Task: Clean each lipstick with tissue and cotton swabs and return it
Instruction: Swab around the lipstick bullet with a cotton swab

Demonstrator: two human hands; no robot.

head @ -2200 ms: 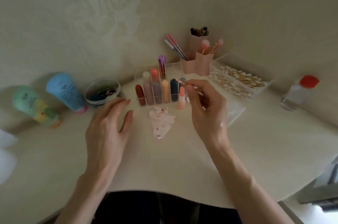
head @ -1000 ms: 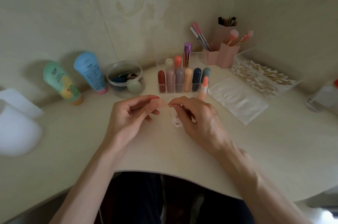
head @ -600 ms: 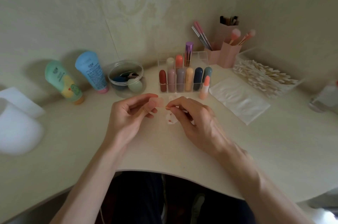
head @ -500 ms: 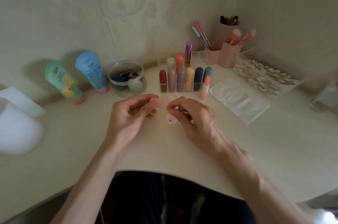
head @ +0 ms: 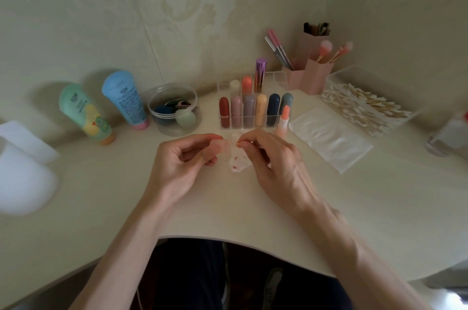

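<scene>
Over the worktop [head: 354, 195], pinched the light, likely slick cap [head: 218, 147] in the left hand [head: 182, 165], nipped the bendy cotton swab [head: 237, 143] near its tip in the right hand [head: 276, 165].

Wall [head: 190, 1] before me: cream paper, faint embossed floral scrolls, one slanting seam. Side wall [head: 405, 6] at right: plain cream. My desk [head: 101, 195]: pale wood grain, front edge curved inward. Light: soft, dim.

Desk [head: 101, 195] lies bare at left; organizer [head: 277, 77], uncapped lipstick [head: 283, 120] and jar [head: 162, 128] block the back.
</scene>
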